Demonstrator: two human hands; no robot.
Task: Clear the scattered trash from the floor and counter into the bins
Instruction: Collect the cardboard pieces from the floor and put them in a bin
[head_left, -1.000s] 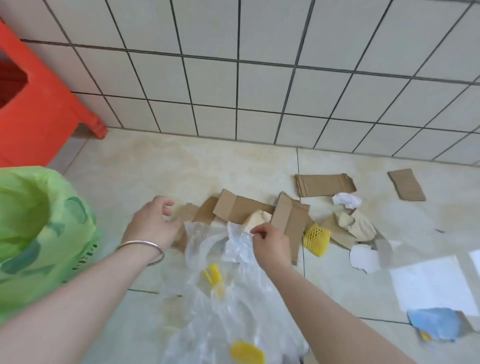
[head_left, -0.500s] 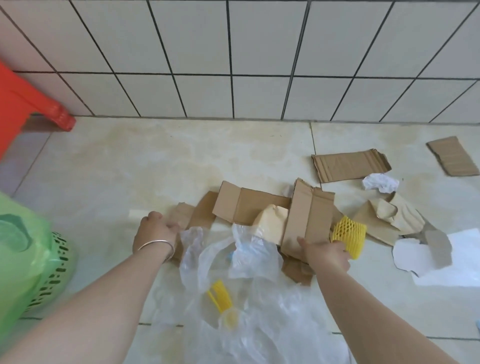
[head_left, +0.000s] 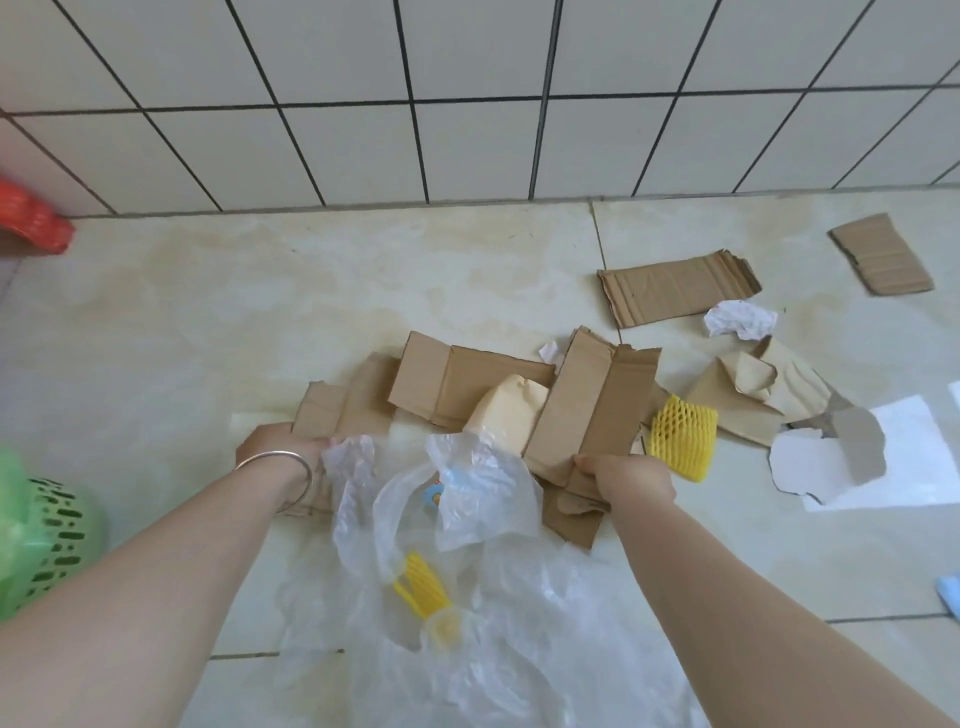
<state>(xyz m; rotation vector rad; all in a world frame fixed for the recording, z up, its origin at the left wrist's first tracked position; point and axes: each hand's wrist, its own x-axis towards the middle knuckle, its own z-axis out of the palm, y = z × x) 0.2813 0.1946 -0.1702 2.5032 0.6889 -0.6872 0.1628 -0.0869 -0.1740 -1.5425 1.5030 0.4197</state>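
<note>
On the floor, both hands (head_left: 631, 475) seemingly grip cardboard pieces (head_left: 592, 405).

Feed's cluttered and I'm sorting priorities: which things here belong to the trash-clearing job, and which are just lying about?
Job:
- left hand and right hand, both on the brown cardboard pile
- clear plastic bag
- yellow foam net
- crumpled white paper
- green-lined bin

Just there:
- red plastic stool
- tiled wall
</note>
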